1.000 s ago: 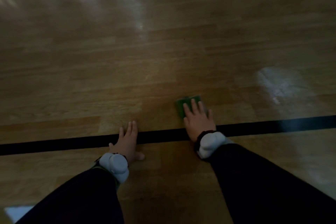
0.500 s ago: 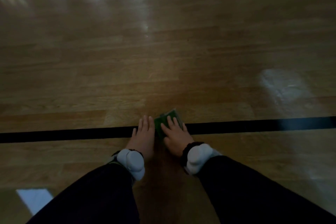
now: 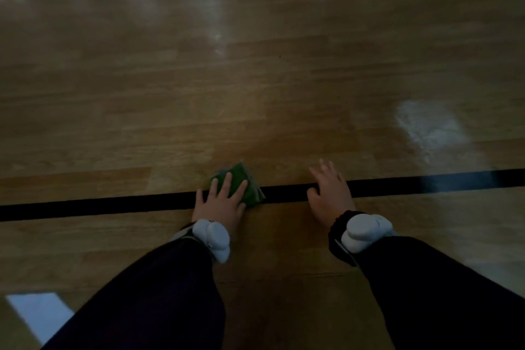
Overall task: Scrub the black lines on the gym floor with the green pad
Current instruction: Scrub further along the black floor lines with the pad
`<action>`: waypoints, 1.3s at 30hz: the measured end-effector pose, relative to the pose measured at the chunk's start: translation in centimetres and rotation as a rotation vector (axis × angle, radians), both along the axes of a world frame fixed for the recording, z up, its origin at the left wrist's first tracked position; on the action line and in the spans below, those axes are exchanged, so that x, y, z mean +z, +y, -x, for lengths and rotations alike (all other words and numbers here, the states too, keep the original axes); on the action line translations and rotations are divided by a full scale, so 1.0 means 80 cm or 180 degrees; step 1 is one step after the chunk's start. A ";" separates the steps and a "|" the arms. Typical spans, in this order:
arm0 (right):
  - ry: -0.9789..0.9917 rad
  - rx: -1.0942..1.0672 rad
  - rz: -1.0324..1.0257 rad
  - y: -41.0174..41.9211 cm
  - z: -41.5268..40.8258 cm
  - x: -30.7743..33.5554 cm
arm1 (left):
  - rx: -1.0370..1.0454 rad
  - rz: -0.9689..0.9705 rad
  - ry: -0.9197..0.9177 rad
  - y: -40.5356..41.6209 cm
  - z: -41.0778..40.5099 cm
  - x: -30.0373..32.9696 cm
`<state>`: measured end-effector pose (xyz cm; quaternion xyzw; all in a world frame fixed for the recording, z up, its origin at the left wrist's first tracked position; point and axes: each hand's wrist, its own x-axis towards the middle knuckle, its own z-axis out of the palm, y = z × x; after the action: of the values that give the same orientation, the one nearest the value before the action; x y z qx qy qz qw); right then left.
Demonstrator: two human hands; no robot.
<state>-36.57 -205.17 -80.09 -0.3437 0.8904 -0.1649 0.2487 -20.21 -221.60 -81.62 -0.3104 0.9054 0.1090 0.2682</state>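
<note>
Green pad (image 3: pixel 241 185) now under flat left hand (image 3: pixel 220 204) on black line (image 3: pixel 113 204); right hand (image 3: pixel 331 193) apart, fingers straight.

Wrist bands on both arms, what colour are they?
White wrist bands, seen in the head view, each at the end of a dark sleeve.

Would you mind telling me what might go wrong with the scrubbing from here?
1. The left hand presses the pad with flat fingers only, so it could slip out.
2. The pad sits mostly beyond the black line, so strokes may miss it.
3. The right hand rests on the glossy floor and might slide.
</note>
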 end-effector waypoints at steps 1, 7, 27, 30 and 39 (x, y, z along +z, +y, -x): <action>0.0014 -0.0018 -0.0025 0.002 0.002 0.000 | 0.0233 -0.0029 -0.0017 -0.010 -0.004 0.001; 0.0058 -0.0059 -0.0060 0.008 0.010 0.008 | 0.0711 -0.0082 -0.0053 -0.007 0.007 0.010; 0.0159 0.0212 0.0053 0.001 0.001 0.046 | -0.0669 -0.0259 -0.0053 0.149 0.015 0.008; 0.0099 0.0231 -0.0007 0.005 0.003 0.051 | -0.0307 -0.0193 -0.0099 0.121 -0.016 0.017; 0.0237 0.0207 -0.0033 0.010 0.004 0.063 | 0.0806 -0.0129 -0.0247 0.014 -0.115 0.010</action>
<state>-36.91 -204.35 -75.07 -0.3771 0.8882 -0.1392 0.2225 -10.98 -220.50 -80.84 -0.4207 0.8456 0.1481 0.2933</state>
